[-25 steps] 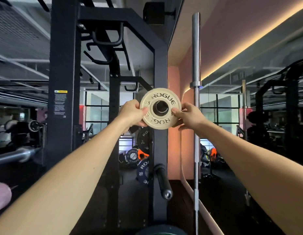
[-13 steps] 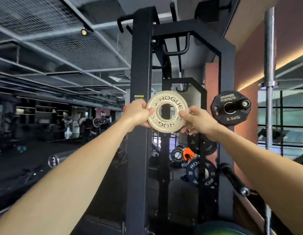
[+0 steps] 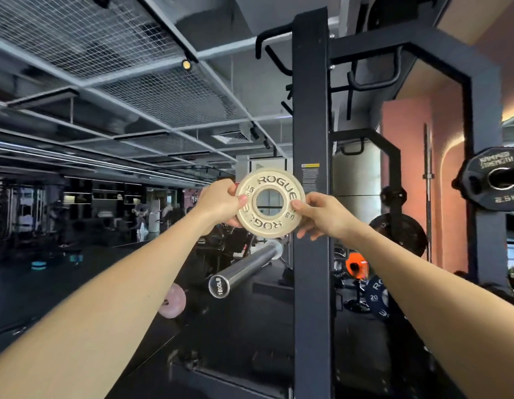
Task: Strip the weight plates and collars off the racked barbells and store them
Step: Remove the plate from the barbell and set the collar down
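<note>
**Carrying the small plate to storage**

I am holding the cream plate (image 3: 269, 202) out at arm's length in front of the rack upright (image 3: 310, 197). My left hand (image 3: 219, 201) and right hand (image 3: 322, 216) are each pinching an opposite rim, thumbs on the face. The face is pointing at me, bore axis running away. I judge I should be keeping it level and lining the bore with a storage peg, such as the one carrying the black plate (image 3: 494, 182).

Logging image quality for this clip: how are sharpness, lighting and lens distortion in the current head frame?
Head view: the cream plate and both hands, left hand and right hand, are sharp; the dim gym floor at far left is smeared and murky; a ceiling spotlight glares slightly; the pink wall glows warm; wide-angle bending curves the ceiling beams and stretches the forearms.
</note>
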A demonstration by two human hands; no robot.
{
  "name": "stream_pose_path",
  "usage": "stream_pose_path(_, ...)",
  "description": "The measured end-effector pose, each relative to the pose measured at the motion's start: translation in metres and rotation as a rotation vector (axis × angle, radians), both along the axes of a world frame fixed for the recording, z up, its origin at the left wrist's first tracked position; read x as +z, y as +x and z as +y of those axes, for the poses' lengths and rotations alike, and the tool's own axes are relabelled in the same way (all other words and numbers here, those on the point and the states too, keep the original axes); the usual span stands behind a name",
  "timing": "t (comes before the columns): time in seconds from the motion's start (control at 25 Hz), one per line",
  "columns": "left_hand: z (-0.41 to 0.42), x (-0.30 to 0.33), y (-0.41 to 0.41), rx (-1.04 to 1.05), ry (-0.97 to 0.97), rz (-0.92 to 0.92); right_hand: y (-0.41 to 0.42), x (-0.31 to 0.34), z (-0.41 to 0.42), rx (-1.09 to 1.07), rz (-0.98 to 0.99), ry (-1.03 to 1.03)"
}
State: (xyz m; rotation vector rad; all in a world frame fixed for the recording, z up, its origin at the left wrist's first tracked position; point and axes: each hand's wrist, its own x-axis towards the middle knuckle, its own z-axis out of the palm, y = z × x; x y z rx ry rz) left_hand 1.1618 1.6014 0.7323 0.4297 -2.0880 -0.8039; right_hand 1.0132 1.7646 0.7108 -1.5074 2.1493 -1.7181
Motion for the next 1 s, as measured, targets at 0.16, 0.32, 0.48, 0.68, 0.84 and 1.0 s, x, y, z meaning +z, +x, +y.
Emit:
stream_pose_path(0.16, -0.051, -0.005, -0.006, 0.017, 0.028, 0.021, -0.004, -0.002, -0.048, -0.021, 0.023, 0.02)
stream_pose_path(0.32, -0.093, -0.007, -0.03, -0.016, 0.031, 0.016, -0.026, -0.004, -0.086, -0.049, 0.034, 0.015)
stream_pose_path(0.48, -0.132, -0.006, -0.059, -0.051, 0.026, -0.015, -0.05, -0.003, -0.12, -0.083, 0.044, 0.037)
stream_pose_path(0.68, -0.16, -0.013, -0.066, -0.141, 0.072, -0.073, -0.046, -0.007, -0.14, -0.145, 0.031, 0.102)
stream_pose_path(0.84, -0.169, -0.016, -0.045, -0.204, 0.043, -0.109, -0.008, -0.013, -0.138, -0.217, 0.046, 0.107)
stream_pose_path(1.0, -0.169, -0.036, -0.011, -0.296, 0.101, -0.144, 0.046, -0.03, -0.125, -0.274, 0.011, 0.13)
